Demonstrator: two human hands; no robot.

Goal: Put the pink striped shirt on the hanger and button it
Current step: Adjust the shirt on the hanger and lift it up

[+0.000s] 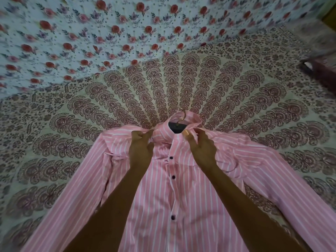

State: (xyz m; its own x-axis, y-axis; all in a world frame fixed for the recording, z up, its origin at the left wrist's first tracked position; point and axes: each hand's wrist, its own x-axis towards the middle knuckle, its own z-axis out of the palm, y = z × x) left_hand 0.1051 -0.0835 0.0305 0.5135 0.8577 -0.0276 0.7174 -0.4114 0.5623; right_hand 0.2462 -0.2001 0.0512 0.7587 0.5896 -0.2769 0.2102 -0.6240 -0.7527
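Both forearms reach over the pink striped shirt (181,197) lying buttoned on the bed (254,99); left hand (141,149) and right hand (201,145) pinch its collar around the hanger (177,126). Nearly finished, I'd say.

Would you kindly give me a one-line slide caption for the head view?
Both hands, left and right, pinch the collar of a pink striped shirt on a hanger.

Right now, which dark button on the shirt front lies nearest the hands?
The topmost dark button, just below the collar, between the two wrists; the other visible buttons sit lower down the placket, toward the camera.
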